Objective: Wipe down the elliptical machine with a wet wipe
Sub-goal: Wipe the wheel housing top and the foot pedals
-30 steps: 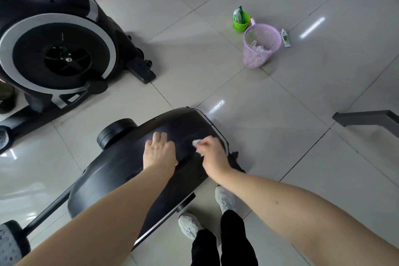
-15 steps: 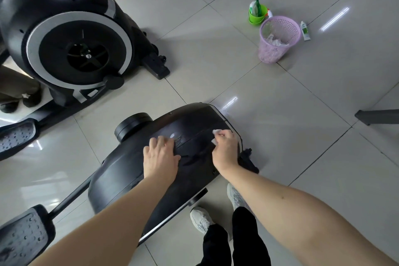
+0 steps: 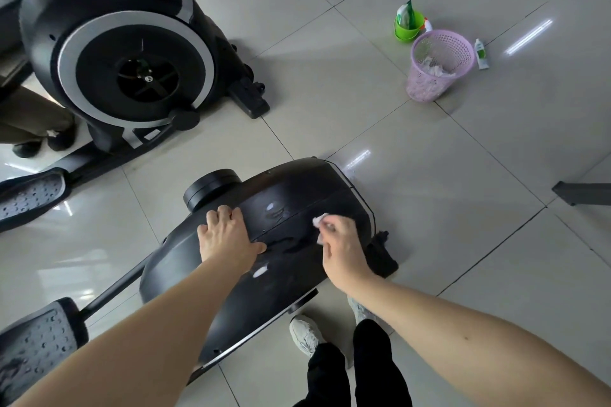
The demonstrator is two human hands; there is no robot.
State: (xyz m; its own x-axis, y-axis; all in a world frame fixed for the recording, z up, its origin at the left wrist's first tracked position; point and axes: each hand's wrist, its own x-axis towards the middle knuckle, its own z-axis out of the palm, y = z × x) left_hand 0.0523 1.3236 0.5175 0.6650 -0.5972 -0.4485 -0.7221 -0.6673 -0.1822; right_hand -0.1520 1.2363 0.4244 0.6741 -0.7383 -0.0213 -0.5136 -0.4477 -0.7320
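Hands, where do we have them?
Both are on the black cover of the elliptical machine [image 3: 297, 188], which sits low in front of us on the floor [image 3: 463, 208].
What does our right hand [image 3: 344, 251] do?
Its fingers are curled and pinch the wet wipe [image 3: 320, 221]. The white wipe touches the cover near its far round end.
And our left hand [image 3: 228, 236]?
It rests on the cover, near the round knob. Its fingers are loose and hold nothing.
What else do we see?
Shiny streaks show on the cover between our hands. Our white shoes [image 3: 305, 334] stand just beside the machine. A second machine [image 3: 132, 69] with a big wheel stands at the far left. A pink basket [image 3: 426, 89] with white crumpled bits inside stands well apart, and a green bucket [image 3: 405, 31] is just behind it.
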